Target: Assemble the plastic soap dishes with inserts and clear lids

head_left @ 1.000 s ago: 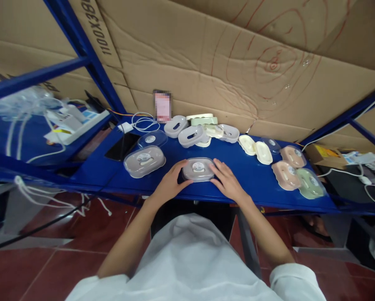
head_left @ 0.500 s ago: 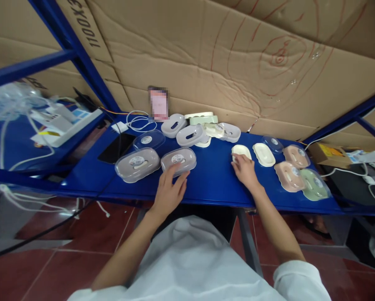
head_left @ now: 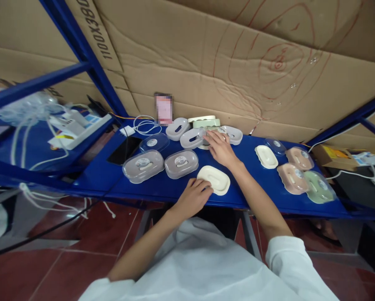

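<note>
A cream soap dish part (head_left: pixel 217 179) lies near the table's front edge. My left hand (head_left: pixel 196 197) grips its left rim, fingers curled over the edge. Farther back, my right hand (head_left: pixel 221 147) reaches over a group of soap dish pieces, its fingers stretched out and covering part of them. Around its fingertips are a grey slotted tray (head_left: pixel 189 138), a green piece (head_left: pixel 206 123) and another grey tray (head_left: pixel 234 134). Whether the fingertips hold a piece is hidden. Two grey soap boxes with clear lids, a larger one (head_left: pixel 143 166) and a smaller one (head_left: pixel 181 164), rest at the left.
Right of my arm are a cream dish (head_left: pixel 266 156), a clear lid (head_left: pixel 275 146), pink boxes (head_left: pixel 292 178) and a green box (head_left: pixel 320 187). A black phone (head_left: pixel 124 150), clear lid (head_left: pixel 154 142) and white cable (head_left: pixel 143 127) lie left. Cardboard (head_left: pixel 187 62) stands behind.
The cream dish part has come from the right to the front middle, into my left hand. My left hand has left the smaller grey box; my right hand has moved left to the pile.
</note>
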A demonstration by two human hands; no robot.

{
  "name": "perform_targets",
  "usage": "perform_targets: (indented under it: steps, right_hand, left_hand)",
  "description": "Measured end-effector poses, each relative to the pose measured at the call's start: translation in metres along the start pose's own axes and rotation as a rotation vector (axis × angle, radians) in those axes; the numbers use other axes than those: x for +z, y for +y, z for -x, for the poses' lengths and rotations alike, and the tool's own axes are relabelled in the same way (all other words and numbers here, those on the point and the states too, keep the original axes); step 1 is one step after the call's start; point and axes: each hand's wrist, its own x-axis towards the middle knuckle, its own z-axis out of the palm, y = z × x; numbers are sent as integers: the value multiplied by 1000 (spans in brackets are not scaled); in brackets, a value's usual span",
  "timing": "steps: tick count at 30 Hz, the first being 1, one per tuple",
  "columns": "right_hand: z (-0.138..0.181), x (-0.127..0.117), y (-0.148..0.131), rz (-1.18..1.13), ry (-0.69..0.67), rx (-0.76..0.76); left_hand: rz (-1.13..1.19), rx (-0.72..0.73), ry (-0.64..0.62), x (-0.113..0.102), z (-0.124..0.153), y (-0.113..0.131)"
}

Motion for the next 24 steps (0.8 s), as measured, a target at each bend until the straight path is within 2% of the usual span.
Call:
perform_targets:
  steps: [3,6,10,13,16,20,24]
  right_hand:
    - [-27,13,-3,38,-87,-91]
    - [-13,6,-10,-15,-10,-100]
    - [64,-17,-24,-129,152,38]
    - [128,-22,-44,-182,168,158]
    - [164,-13,-68,-202,138,170]
    - [165,3,-83,-208,49,83]
    - [157,8,-81,-213,56,10]
  left_hand:
    - [-9,-24,21,-3,10,2]
    - [-8,-128,63,-5,21,-4]
    - [98,-181,140,0,32,-11]
    - [140,-211,247,6,32,-10]
    - [23,-250,312,7,23,-6]
    - [-122,-249,258,1,10,-7]
    - [-179,-164,173,-13,11,-15]
